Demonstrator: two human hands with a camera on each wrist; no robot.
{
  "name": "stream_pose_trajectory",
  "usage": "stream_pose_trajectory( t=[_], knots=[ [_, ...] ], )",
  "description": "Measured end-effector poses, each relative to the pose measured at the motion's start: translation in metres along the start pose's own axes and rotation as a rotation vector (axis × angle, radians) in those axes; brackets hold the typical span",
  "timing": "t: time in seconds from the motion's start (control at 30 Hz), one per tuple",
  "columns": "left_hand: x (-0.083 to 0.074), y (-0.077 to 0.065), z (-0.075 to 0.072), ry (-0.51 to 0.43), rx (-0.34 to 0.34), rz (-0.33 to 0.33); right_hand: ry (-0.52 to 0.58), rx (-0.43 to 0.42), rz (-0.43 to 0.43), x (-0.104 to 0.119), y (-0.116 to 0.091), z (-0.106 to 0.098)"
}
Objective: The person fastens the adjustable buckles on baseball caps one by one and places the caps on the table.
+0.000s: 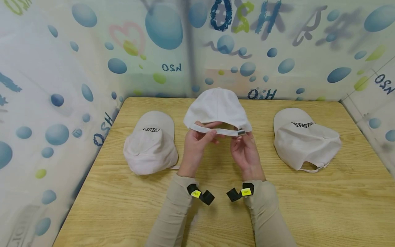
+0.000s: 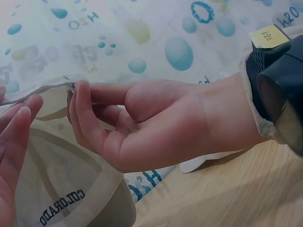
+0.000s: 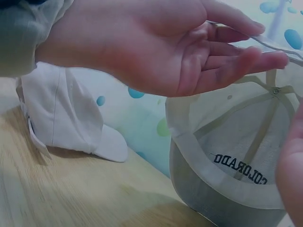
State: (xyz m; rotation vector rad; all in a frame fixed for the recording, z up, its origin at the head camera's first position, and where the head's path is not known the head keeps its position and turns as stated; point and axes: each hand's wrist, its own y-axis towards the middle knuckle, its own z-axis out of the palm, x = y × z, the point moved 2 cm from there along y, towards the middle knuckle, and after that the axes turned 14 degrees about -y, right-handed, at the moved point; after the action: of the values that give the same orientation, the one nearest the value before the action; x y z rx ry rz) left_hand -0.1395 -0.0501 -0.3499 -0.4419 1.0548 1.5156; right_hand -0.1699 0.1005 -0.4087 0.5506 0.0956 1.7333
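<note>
A white baseball cap [image 1: 217, 106] hangs in the air above the table, its back opening and strap toward me. My left hand [image 1: 197, 147] pinches the strap between thumb and fingers, left of its middle; the left hand [image 2: 156, 123] shows the same pinch in the left wrist view. By the metal buckle [image 1: 241, 131] at the strap's right end, my right hand [image 1: 247, 152] holds the strap, thumb on one side and straighter fingers on the other. Inside the cap [image 3: 236, 142], the stitched word COLORADO reads mirrored in the right wrist view.
One more white cap [image 1: 151, 147] lies on the wooden table [image 1: 222, 212] at the left, and another cap [image 1: 303, 140] at the right, both with brims pointing away. Behind the table hangs a bubble-patterned sheet [image 1: 203, 55], which also runs along both sides.
</note>
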Motion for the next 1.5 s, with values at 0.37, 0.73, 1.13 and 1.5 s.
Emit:
stream_pose_trajectory(
  t=[0.37, 0.73, 1.13, 1.5],
  knots=[
    [0.007, 0.001, 0.004, 0.037, 0.042, 0.003, -0.038, -0.116, -0.075, 0.002, 0.001, -0.001],
    [0.010, -0.001, 0.004, 0.133, -0.027, -0.070, -0.035, -0.130, -0.082, 0.003, 0.001, -0.003],
    [0.010, 0.001, 0.005, 0.139, -0.002, -0.058, -0.049, -0.116, -0.033, 0.001, 0.001, -0.003],
    [0.022, 0.004, -0.002, 0.057, -0.113, -0.065, -0.076, -0.093, -0.011, -0.002, 0.001, -0.005]
  ],
)
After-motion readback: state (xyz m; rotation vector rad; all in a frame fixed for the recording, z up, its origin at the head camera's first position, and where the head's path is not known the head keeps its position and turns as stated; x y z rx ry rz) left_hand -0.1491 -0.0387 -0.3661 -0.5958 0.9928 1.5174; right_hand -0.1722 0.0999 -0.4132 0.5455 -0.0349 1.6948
